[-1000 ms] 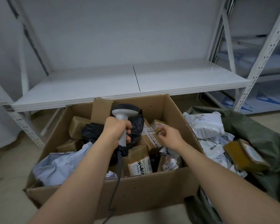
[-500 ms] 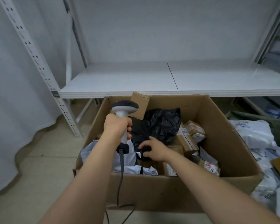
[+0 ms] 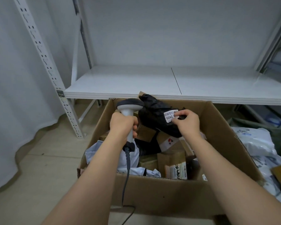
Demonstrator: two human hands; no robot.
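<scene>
Your right hand [image 3: 187,122], pinching the black bag [image 3: 156,117], covers the 3 o'clock end of its white label [image 3: 169,115]. Only "2406" reads; the smaller print is too fine. Your left hand [image 3: 122,125] hides the middle of the scanner [image 3: 130,106] handle, and the scanning face points away from you. The cable [image 3: 126,184] leaves the picture at 6 o'clock. At 4 o'clock the edge cuts off the white mailers [image 3: 256,143]. Labels on the brown parcels [image 3: 175,166] inside the cardboard box [image 3: 152,192] are blurred.

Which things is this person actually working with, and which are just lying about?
In use: scanner, gripped by the left hand; black parcel with its white label, held up by the right hand.

Lying about: brown parcels in the cardboard box; white mailers beside it; white shelf.
</scene>
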